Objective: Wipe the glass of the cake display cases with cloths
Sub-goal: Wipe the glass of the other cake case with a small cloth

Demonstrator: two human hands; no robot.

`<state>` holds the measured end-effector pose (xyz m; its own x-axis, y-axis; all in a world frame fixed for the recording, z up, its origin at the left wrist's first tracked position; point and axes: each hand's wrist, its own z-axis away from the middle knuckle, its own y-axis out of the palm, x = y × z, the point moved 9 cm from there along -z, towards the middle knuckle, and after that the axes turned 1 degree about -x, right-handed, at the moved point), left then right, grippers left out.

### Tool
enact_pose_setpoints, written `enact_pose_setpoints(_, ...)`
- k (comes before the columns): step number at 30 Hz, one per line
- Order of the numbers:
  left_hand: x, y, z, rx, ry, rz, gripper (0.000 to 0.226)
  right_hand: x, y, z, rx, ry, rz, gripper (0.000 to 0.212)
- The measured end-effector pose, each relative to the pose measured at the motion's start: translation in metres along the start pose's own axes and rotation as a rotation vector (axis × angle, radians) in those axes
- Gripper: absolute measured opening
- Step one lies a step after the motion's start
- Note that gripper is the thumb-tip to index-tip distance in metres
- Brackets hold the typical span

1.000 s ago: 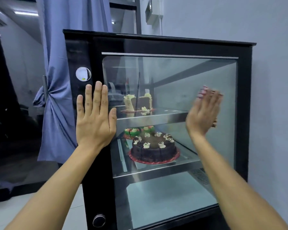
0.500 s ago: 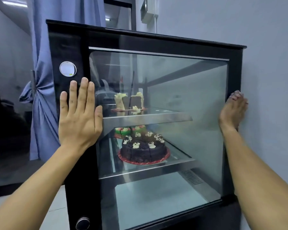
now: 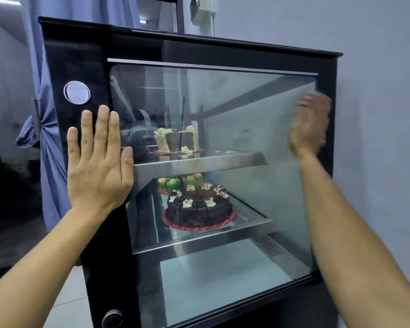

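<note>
A black cake display case (image 3: pixel 76 55) with a large glass front (image 3: pixel 234 102) stands right before me. My left hand (image 3: pixel 97 162) presses flat, fingers straight and together, on the black left frame at the glass's edge. My right hand (image 3: pixel 309 124) is blurred with motion at the right edge of the glass, fingers up and fairly straight. No cloth shows in either hand. Behind the glass a chocolate cake (image 3: pixel 199 207) sits on the middle shelf and cake slices (image 3: pixel 175 140) on the upper shelf.
A blue curtain (image 3: pixel 47 129), tied back, hangs left of the case. A grey wall (image 3: pixel 376 138) runs close along the case's right side. The frame carries a round dial (image 3: pixel 77 92) and a lower knob (image 3: pixel 111 318). A green and red cake (image 3: pixel 173 183) stands behind the chocolate one.
My right hand went from the glass to the case's right frame and has come back onto the right edge of the glass. My left hand stayed flat on the left frame.
</note>
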<state>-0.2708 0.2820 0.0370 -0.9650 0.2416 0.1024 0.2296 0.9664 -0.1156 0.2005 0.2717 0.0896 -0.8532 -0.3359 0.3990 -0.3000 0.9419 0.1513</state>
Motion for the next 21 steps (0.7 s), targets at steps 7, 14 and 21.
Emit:
enact_pose_setpoints(7,-0.002,0.000,-0.001,0.005,-0.003,0.008,0.067,-0.036,-0.015,0.100,-0.092,0.603,0.098,0.063)
enact_pose_setpoints(14,0.002,-0.001,0.000,0.006,0.024,0.047,0.065,0.246,0.073,0.261,0.432,-0.787,-0.040,0.060)
enact_pose_setpoints(21,-0.001,0.001,0.000,0.002,0.011,0.033,0.065,-0.060,-0.012,0.137,0.058,0.259,0.022,0.061)
